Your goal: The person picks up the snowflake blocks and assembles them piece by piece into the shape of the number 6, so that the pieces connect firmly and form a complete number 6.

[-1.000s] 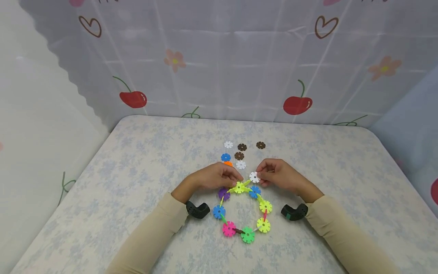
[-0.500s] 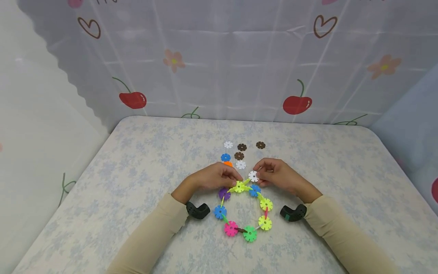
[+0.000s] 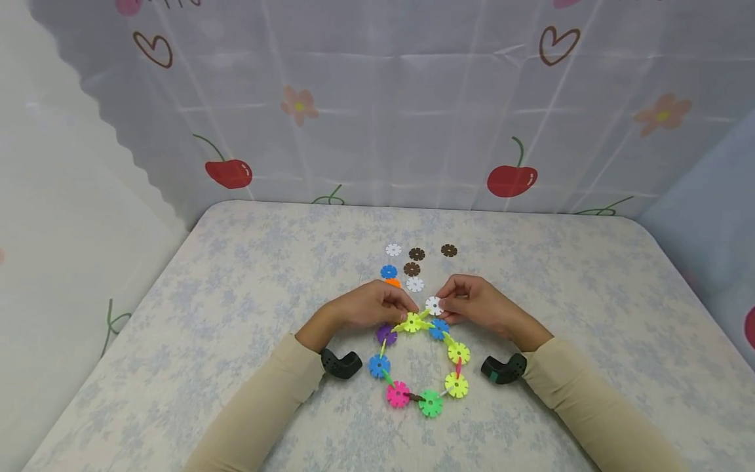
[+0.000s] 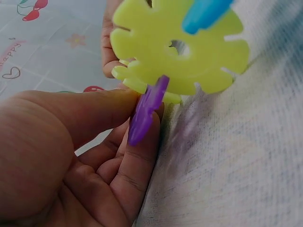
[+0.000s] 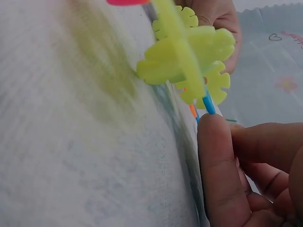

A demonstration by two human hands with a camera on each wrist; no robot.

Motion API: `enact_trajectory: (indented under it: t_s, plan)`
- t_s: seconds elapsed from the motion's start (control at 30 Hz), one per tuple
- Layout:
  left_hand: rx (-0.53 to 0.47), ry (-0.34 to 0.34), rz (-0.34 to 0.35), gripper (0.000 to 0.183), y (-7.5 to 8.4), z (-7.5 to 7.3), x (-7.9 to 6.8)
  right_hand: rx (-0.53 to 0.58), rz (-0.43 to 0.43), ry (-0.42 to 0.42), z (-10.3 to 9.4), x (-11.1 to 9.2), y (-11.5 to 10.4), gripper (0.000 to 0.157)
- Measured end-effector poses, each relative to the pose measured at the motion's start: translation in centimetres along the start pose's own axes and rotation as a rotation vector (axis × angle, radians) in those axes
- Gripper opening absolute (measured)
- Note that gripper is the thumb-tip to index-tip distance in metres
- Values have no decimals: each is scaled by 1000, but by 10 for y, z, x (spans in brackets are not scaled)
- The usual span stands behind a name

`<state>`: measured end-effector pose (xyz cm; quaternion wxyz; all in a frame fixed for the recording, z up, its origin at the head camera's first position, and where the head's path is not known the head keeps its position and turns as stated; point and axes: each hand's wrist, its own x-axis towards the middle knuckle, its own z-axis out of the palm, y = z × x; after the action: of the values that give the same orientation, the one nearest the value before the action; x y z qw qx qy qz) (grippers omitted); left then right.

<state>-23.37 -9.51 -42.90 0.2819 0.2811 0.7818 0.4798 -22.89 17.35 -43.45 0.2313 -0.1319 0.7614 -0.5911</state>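
A ring of linked plastic snowflake discs (image 3: 430,403), in yellow, blue, purple, pink and green, lies on the table in the head view. At its far side my left hand (image 3: 373,305) pinches the yellow disc cluster (image 3: 411,322) between thumb and fingers. The left wrist view has the purple disc (image 4: 146,113) right beside that thumb, with a big yellow disc (image 4: 199,52) above. My right hand (image 3: 480,305) pinches a white snowflake disc (image 3: 434,305), whose edge meets the tip of a yellow piece. In the right wrist view my fingers (image 5: 218,161) hide the white disc.
Beyond the hands lie loose discs: two white (image 3: 415,284), several brown (image 3: 412,269), one blue (image 3: 388,271) and an orange one (image 3: 392,282) partly behind my left hand. Black wrist devices (image 3: 341,363) sit at both cuffs. A printed curtain (image 3: 377,118) hangs behind the table.
My right hand has shifted slightly left with the white disc, bringing it up to the yellow cluster. The near side of the ring has swung a little right. My left hand keeps its place.
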Motion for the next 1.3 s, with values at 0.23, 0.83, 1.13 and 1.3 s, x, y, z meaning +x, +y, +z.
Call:
enact_trajectory:
  t_s: [0.23, 0.83, 1.13, 1.3]
  plan:
    - [30, 17, 28, 19, 0, 0, 0, -8, 5, -16, 4, 2, -1, 9]
    - [11, 13, -7, 19, -1, -2, 0, -72, 76, 93, -22, 11, 2, 21]
    - [-15, 0, 7, 20, -2, -3, -1, -131, 82, 171, -52, 25, 2, 28]
    - [4, 0, 15, 20, -4, 0, 1, -169, 75, 187, -62, 31, -1, 32]
